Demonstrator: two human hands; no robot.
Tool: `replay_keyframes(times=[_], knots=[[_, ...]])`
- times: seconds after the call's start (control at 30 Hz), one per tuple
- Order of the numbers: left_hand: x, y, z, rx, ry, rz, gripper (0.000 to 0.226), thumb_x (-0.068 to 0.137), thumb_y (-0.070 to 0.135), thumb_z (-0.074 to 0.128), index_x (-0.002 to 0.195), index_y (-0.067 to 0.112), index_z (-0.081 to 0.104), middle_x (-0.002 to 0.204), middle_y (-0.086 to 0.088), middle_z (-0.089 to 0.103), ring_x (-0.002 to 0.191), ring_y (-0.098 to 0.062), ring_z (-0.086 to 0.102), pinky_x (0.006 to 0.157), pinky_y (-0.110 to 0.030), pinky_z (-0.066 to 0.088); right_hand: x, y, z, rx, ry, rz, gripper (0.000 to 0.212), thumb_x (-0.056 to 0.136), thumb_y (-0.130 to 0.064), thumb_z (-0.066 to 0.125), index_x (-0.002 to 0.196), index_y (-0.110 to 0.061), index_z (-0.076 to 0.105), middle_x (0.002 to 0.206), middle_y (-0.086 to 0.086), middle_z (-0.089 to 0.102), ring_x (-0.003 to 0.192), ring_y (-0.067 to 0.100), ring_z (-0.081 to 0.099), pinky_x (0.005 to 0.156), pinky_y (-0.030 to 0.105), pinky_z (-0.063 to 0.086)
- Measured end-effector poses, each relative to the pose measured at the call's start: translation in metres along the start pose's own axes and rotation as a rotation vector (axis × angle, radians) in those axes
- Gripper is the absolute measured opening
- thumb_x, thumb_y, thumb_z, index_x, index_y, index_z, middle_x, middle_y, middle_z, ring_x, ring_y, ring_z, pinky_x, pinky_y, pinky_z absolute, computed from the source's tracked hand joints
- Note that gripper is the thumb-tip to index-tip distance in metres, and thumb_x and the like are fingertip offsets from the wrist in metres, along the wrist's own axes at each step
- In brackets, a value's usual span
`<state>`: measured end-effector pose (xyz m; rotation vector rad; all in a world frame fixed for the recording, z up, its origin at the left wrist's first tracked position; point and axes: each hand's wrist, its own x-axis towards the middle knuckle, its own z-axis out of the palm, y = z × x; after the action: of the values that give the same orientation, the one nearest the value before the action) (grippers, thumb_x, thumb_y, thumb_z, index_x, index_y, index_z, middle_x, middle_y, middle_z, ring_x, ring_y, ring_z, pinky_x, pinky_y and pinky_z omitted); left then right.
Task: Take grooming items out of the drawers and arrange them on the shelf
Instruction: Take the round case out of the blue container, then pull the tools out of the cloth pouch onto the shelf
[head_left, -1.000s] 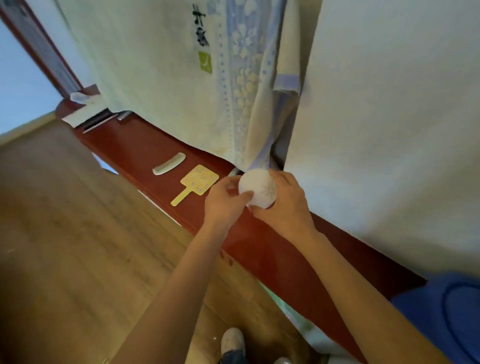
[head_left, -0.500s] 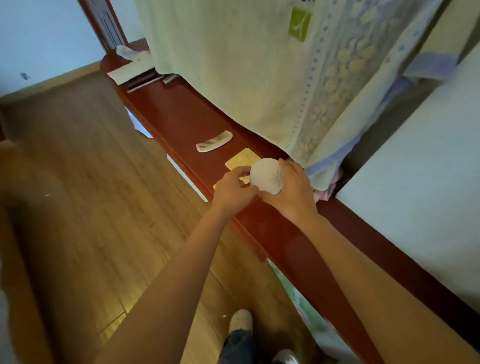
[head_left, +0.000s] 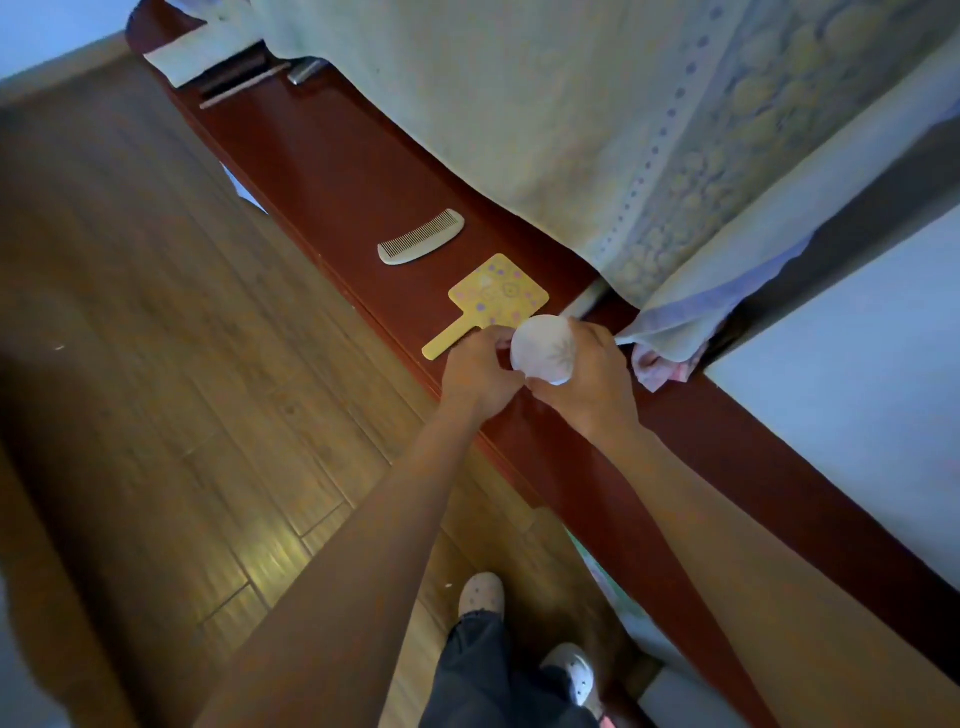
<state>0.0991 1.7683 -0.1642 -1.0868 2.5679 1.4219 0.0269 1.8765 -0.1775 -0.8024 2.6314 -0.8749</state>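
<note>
A round white jar (head_left: 544, 351) with a star-like mark on its lid is gripped between my left hand (head_left: 480, 371) and my right hand (head_left: 592, 376), just above the dark red wooden shelf (head_left: 332, 171). On the shelf, just beyond the jar, lies a yellow hand mirror (head_left: 491, 301) with its handle pointing toward my left hand. A white comb (head_left: 422, 244) lies flat a little farther along. Whether the jar touches the shelf is hidden by my fingers.
A pale patterned cloth (head_left: 597, 119) hangs over the back of the shelf. At the shelf's far end lie a white paper (head_left: 189, 54), thin sticks (head_left: 241, 85) and a small metal piece (head_left: 305, 71). Wooden floor (head_left: 156, 364) lies to the left; my slippered feet (head_left: 480, 595) are below.
My view has tilted downward and the hands with the jar appear lower along the shelf, near the mirror's handle. The grip on the jar is the same.
</note>
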Motion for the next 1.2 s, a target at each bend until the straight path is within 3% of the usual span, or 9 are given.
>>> replay_keyframes(times=[0.23,0.37,0.53,0.63,0.87,1.2], knots=[[0.009,-0.003,0.004,0.014,-0.001,-0.012,0.05,0.075,0.012,0.074,0.123,0.012,0.059,0.123,-0.005,0.062,0.114,-0.021,0.055,0.088,-0.024,0.04,0.004,0.004,0.006,-0.005,0.003,0.029,0.081,0.065,-0.028,0.083,0.132,-0.004,0.045,0.126,0.015,0.05,0.116,0.03,0.05,0.086,0.041,0.047],[0.012,-0.002,0.003,0.067,-0.022,0.011,0.052,0.073,0.014,0.075,0.122,0.013,0.059,0.12,-0.008,0.061,0.115,-0.024,0.054,0.094,-0.036,0.045,0.007,0.002,0.005,-0.027,-0.05,0.049,0.085,0.065,-0.028,0.082,0.135,-0.004,0.041,0.129,0.015,0.047,0.118,0.03,0.048,0.089,0.044,0.048],[0.01,0.004,-0.005,0.231,-0.044,0.025,0.065,0.079,0.016,0.069,0.137,0.01,0.041,0.132,-0.011,0.052,0.123,-0.028,0.046,0.096,-0.042,0.043,0.009,-0.011,-0.005,-0.094,-0.142,0.069,0.093,0.067,-0.034,0.079,0.141,-0.005,0.031,0.136,0.013,0.039,0.123,0.031,0.044,0.094,0.045,0.045],[0.003,0.009,-0.016,0.339,0.0,0.076,0.061,0.083,0.015,0.062,0.139,0.009,0.037,0.133,-0.012,0.048,0.125,-0.03,0.042,0.095,-0.043,0.043,0.009,-0.028,-0.017,-0.114,-0.118,-0.011,0.089,0.072,-0.036,0.075,0.142,-0.004,0.029,0.14,0.014,0.038,0.126,0.03,0.042,0.099,0.043,0.041],[-0.042,0.018,-0.071,0.528,0.282,0.118,0.056,0.084,0.015,0.057,0.137,0.01,0.039,0.136,-0.007,0.046,0.127,-0.027,0.039,0.096,-0.036,0.038,-0.003,-0.105,-0.04,-0.204,-0.073,-0.376,0.076,0.075,-0.032,0.072,0.14,-0.01,0.036,0.142,0.005,0.039,0.127,0.023,0.041,0.095,0.035,0.041],[-0.163,-0.018,-0.146,0.687,0.632,-0.131,0.067,0.082,0.016,0.061,0.141,0.015,0.031,0.144,0.0,0.038,0.139,-0.022,0.026,0.111,-0.034,0.027,-0.074,-0.197,-0.034,-0.269,-0.124,-0.776,0.08,0.075,-0.032,0.074,0.141,-0.009,0.033,0.14,0.006,0.041,0.126,0.026,0.043,0.096,0.039,0.043]])
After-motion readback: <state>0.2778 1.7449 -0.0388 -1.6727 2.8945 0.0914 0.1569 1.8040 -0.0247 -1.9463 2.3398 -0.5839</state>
